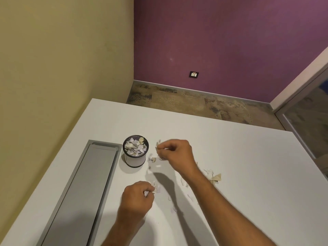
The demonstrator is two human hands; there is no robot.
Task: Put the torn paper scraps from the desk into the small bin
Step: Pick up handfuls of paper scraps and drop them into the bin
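A small round black mesh bin [135, 159], heaped with crumpled white and beige scraps, stands on the white desk [239, 166]. My right hand [174, 153] hovers just right of the bin, its fingers pinched on small paper scraps [158, 146]. Nearer to me, my left hand [137, 196] is closed on white scraps [154, 189] at desk level. Loose torn scraps [153, 159] lie between the bin and my hands. A beige clump of scraps [215, 178] lies to the right of my right forearm. Smaller bits [173, 209] are scattered toward the desk's front.
A long grey recessed cable tray with a lid [85, 189] runs along the desk's left side, next to the bin. A yellow wall borders the desk on the left. The desk's far edge meets a patterned floor; a glass partition [305, 121] stands at right.
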